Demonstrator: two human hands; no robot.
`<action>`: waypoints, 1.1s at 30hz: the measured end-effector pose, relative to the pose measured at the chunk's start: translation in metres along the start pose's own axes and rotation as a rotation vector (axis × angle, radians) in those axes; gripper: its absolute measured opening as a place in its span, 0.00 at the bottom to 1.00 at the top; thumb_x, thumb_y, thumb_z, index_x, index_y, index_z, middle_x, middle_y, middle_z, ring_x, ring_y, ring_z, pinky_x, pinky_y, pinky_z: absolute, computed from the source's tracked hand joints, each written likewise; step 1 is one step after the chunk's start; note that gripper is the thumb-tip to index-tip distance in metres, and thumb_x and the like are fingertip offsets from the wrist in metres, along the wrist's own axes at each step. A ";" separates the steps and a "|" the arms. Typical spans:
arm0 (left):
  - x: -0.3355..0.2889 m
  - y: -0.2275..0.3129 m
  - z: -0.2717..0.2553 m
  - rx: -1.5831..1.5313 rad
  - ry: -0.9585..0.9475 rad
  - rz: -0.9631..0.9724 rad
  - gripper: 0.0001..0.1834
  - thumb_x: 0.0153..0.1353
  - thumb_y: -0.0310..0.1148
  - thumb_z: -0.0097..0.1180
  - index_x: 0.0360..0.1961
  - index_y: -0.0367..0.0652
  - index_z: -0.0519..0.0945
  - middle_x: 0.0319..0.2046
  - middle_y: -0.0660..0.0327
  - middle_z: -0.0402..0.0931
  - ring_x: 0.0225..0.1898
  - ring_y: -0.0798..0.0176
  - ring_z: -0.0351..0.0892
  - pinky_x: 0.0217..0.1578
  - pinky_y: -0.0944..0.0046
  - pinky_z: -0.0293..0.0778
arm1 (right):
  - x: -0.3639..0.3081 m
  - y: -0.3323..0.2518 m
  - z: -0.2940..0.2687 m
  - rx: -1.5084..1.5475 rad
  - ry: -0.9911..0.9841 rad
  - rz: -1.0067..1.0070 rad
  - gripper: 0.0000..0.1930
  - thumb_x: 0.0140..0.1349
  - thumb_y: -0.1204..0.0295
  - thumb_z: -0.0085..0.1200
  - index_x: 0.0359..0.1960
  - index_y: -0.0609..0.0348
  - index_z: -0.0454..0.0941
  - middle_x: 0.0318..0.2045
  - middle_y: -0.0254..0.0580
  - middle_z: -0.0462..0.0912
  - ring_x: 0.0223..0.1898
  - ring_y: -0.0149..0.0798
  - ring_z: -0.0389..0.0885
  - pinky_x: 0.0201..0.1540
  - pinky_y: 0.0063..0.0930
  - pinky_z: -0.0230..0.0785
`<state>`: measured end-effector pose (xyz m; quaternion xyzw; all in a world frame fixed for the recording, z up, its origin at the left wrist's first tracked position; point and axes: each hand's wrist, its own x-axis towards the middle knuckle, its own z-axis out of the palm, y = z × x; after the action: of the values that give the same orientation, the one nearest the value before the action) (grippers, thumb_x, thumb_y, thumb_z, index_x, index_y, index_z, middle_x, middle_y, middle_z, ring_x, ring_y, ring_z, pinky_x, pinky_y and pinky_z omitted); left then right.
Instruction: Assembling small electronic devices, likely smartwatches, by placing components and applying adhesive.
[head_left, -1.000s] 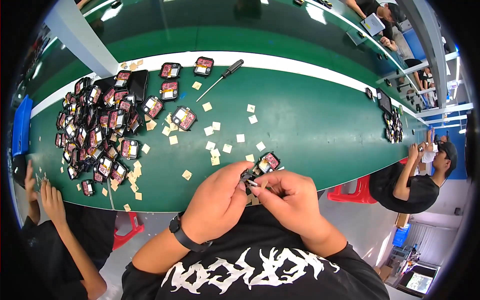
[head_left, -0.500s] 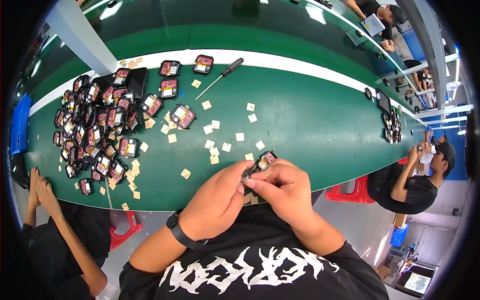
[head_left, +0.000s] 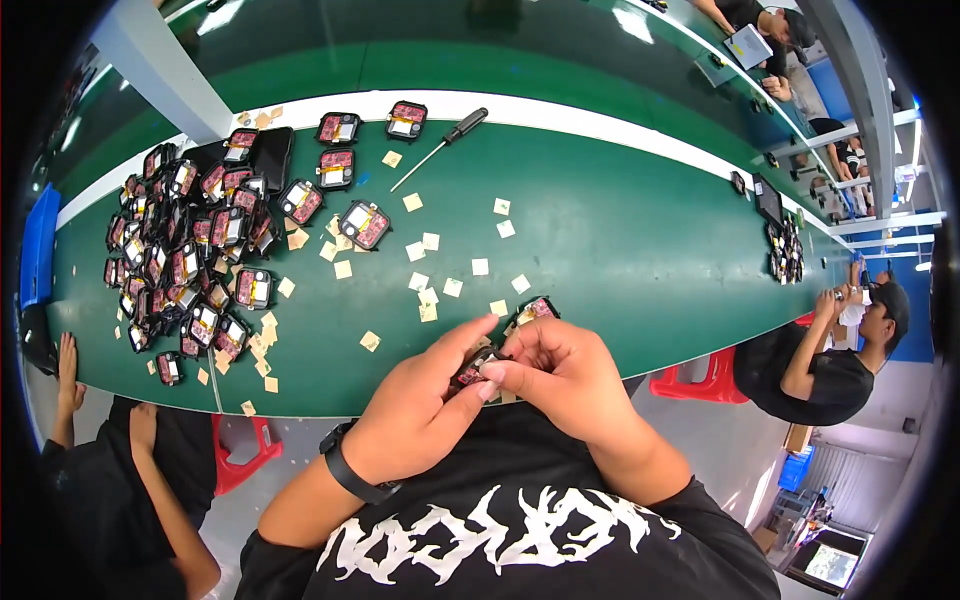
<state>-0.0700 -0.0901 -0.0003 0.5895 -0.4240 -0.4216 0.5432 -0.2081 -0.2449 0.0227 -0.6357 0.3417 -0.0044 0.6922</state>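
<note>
Close to the table's near edge, my left hand (head_left: 418, 402) grips a small black device housing (head_left: 470, 368) with a red circuit board inside. My right hand (head_left: 566, 378) is closed, thumb and fingertips pinched at the housing's right side; a small pale bit shows by the thumb, too small to name. Just beyond my right fingers, another black housing with a red board (head_left: 535, 309) lies on the green table. Small cream paper squares (head_left: 452, 288) are scattered past my hands.
A big heap of similar housings (head_left: 185, 262) fills the table's left side, with several single ones beside it. A screwdriver (head_left: 440, 148) lies near the far edge. Co-workers sit at left and right (head_left: 825, 370); red stools (head_left: 705, 378) stand below the table edge.
The housing in my hands has turned, so more of its red board shows. My fingers have shifted around it. One hand of the person at left has moved off the table.
</note>
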 end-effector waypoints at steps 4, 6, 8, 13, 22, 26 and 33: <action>-0.005 0.003 -0.005 -0.343 0.083 -0.283 0.24 0.75 0.26 0.51 0.70 0.33 0.68 0.43 0.58 0.84 0.31 0.75 0.74 0.33 0.72 0.73 | -0.006 -0.012 0.000 0.153 -0.034 -0.018 0.09 0.66 0.74 0.68 0.42 0.66 0.84 0.26 0.28 0.78 0.24 0.18 0.68 0.27 0.18 0.61; -0.005 0.005 -0.010 -0.454 0.175 -0.340 0.22 0.76 0.26 0.50 0.68 0.34 0.71 0.41 0.58 0.85 0.28 0.77 0.70 0.30 0.72 0.71 | -0.005 0.006 -0.012 -0.003 0.098 -0.173 0.09 0.65 0.74 0.68 0.42 0.65 0.84 0.29 0.31 0.80 0.25 0.20 0.69 0.28 0.18 0.63; -0.007 0.007 -0.016 -0.459 0.194 -0.350 0.22 0.75 0.26 0.50 0.68 0.34 0.71 0.41 0.58 0.85 0.28 0.77 0.69 0.29 0.73 0.70 | -0.005 0.008 -0.021 -0.384 0.339 -0.401 0.09 0.62 0.75 0.69 0.43 0.63 0.85 0.33 0.36 0.81 0.25 0.23 0.71 0.29 0.20 0.65; -0.012 0.012 -0.025 -0.477 0.253 -0.337 0.26 0.73 0.23 0.51 0.71 0.31 0.69 0.43 0.49 0.85 0.27 0.76 0.71 0.26 0.75 0.69 | -0.004 0.011 -0.026 -0.798 0.457 -0.429 0.23 0.55 0.68 0.76 0.52 0.60 0.83 0.42 0.41 0.80 0.30 0.35 0.77 0.32 0.28 0.72; -0.033 0.022 -0.040 -0.173 0.172 -0.148 0.33 0.67 0.18 0.45 0.75 0.31 0.64 0.48 0.48 0.84 0.28 0.74 0.74 0.31 0.72 0.74 | 0.001 0.019 -0.025 -0.956 0.401 -0.446 0.32 0.52 0.62 0.78 0.57 0.60 0.80 0.50 0.45 0.77 0.40 0.44 0.84 0.39 0.36 0.79; -0.037 0.017 -0.039 -0.068 0.180 -0.087 0.33 0.65 0.16 0.46 0.74 0.31 0.65 0.47 0.50 0.85 0.30 0.75 0.74 0.35 0.72 0.74 | 0.002 0.020 -0.022 -0.975 0.423 -0.453 0.32 0.52 0.63 0.78 0.57 0.60 0.80 0.50 0.46 0.77 0.40 0.45 0.85 0.40 0.36 0.79; -0.037 0.013 -0.040 0.103 0.277 0.027 0.33 0.59 0.16 0.53 0.69 0.36 0.73 0.29 0.56 0.76 0.25 0.63 0.75 0.30 0.64 0.73 | 0.003 0.015 -0.016 -0.959 0.414 -0.402 0.31 0.52 0.63 0.78 0.56 0.61 0.80 0.50 0.46 0.77 0.41 0.46 0.84 0.40 0.36 0.79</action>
<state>-0.0428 -0.0435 0.0159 0.6633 -0.3739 -0.3066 0.5712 -0.2197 -0.2573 0.0084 -0.9178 0.3063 -0.1054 0.2294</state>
